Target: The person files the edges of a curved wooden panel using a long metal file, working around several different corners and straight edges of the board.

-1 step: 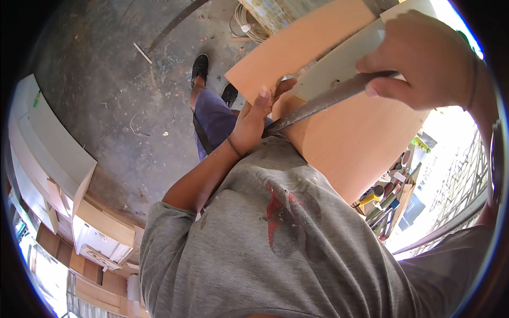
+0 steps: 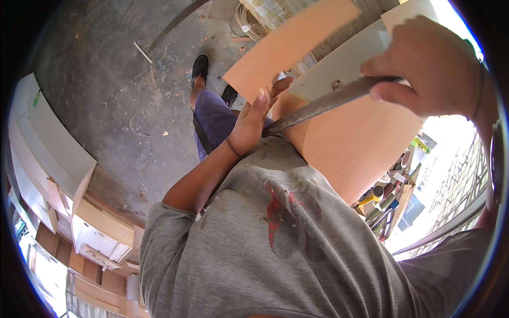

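The left hand [image 2: 248, 126] is at the near end of a flat, tan panel strip [image 2: 291, 50], beyond the left edge of a broad, smooth, tan sheet [image 2: 360, 146]; whether its fingers grip the strip, I cannot tell. A long, narrow, dark grey bar [image 2: 331, 104] slants over the sheet, its upper end clamped in the right hand [image 2: 424, 69].

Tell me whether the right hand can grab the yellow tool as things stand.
Probably not: the right hand grips the long dark bar, though the yellow tool looks exposed beside the panel.
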